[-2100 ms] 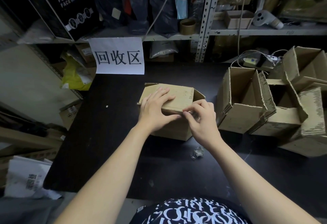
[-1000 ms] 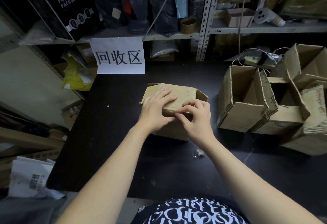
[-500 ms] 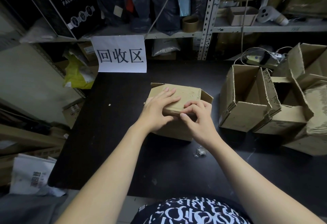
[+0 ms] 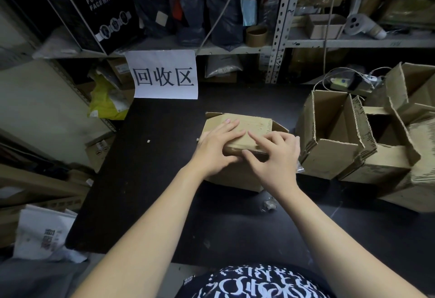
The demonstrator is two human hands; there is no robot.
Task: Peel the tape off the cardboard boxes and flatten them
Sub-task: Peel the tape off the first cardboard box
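Several opened boxes (image 4: 341, 142) crowd black table (image 4: 146, 180) below shelves (image 4: 235, 49).

The right hand (image 4: 275, 158) no longer pinches at the front top edge of the box (image 4: 255, 123) with curled fingers. Its fingers are now spread and nearly straight. The index finger (image 4: 256, 138) lies across the top flap, pointing away and to the left, and the thumb rests low against the front edge. The whole hand sits a little further right on the box than before. A small bit of crinkled clear stuff (image 4: 300, 168) now shows just beside the hand's outer edge, where none showed earlier; what it is cannot be told.
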